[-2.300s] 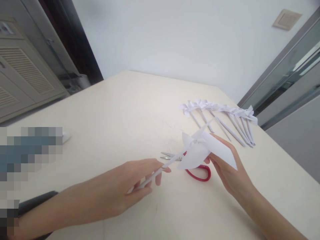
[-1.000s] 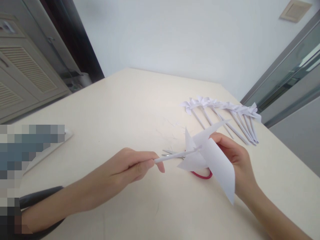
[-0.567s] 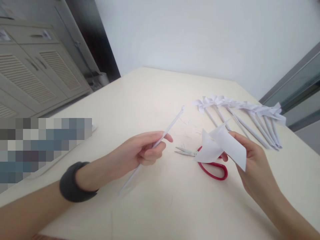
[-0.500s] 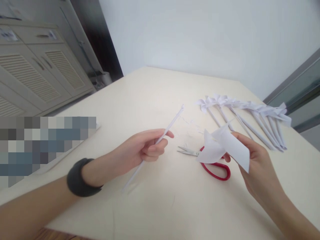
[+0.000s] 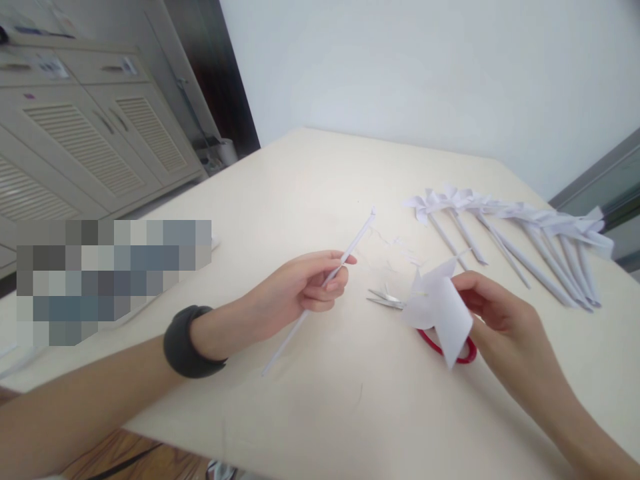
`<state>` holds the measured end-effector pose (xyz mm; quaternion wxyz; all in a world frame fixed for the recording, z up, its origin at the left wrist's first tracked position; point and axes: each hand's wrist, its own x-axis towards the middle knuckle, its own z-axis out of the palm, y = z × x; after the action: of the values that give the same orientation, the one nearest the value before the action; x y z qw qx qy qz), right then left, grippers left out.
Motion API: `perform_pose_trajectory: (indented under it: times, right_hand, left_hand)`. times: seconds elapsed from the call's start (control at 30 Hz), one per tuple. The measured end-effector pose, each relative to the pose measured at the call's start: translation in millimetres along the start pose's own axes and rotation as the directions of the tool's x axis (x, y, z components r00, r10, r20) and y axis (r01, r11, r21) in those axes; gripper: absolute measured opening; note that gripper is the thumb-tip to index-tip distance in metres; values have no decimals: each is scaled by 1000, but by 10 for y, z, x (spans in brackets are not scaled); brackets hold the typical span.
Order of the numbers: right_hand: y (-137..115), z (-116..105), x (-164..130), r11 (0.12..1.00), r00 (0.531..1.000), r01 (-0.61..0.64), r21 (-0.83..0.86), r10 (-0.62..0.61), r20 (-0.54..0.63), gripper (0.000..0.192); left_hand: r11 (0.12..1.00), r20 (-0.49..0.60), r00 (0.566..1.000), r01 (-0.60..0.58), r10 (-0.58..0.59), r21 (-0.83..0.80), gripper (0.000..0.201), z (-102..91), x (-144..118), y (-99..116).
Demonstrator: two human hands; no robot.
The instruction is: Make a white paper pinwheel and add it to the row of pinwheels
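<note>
A thin rolled white paper stick point(image 5: 357, 237) slants up to the right in my left hand point(image 5: 320, 287), pinched between thumb and fingers; its top end looks bent. My right hand point(image 5: 500, 307) is closed on a folded white paper pinwheel head point(image 5: 440, 303), whose vanes face left and toward me. Some of those fingertips are hidden behind the paper. Under the pinwheel, red-handled scissors point(image 5: 387, 301) lie on the table, blades slightly apart and pointing left, the handles partly covered.
Several finished paper pinwheels on rolled sticks point(image 5: 537, 240) lie in a row at the right of the pale table point(image 5: 310, 173). Small paper scraps point(image 5: 395, 243) are scattered beyond the scissors. A louvred cabinet point(image 5: 90, 127) stands at the left, a wall point(image 5: 390, 67) behind.
The pinwheel head has turned in my right hand, so its vanes face differently. My left hand still holds the stick at much the same angle. The whole view has shifted slightly.
</note>
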<state>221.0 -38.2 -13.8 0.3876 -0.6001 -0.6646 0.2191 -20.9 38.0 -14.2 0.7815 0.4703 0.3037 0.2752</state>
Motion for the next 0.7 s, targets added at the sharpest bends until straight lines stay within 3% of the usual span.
perform_pose_trajectory:
  times: [0.23, 0.33, 0.43, 0.53, 0.63, 0.7]
  right_hand:
    - [75, 183, -89, 889, 938, 340, -307, -297, 177, 11]
    - [110, 245, -84, 846, 915, 390, -364, -311, 257, 18]
    - [139, 216, -35, 827, 927, 356, -436, -255, 273, 25]
    - [188, 111, 37, 812, 959, 262, -521, -161, 232, 25]
    - [249, -2, 91, 806, 967, 210, -553, -88, 239, 18]
    - [268, -56, 104, 817, 962, 195, -543, -51, 270, 16]
  left_hand:
    - [977, -12, 991, -128, 132, 167, 7, 49, -16, -12]
    - [957, 37, 984, -178, 174, 231, 17, 58, -5, -7]
    - [929, 50, 970, -243, 239, 279, 27, 72, -9, -8]
    - [782, 10, 932, -311, 363, 540, 27, 78, -39, -4]
    - [569, -59, 876, -258, 478, 781, 22, 54, -70, 21]
    - [492, -102, 834, -217, 543, 843, 15, 29, -79, 50]
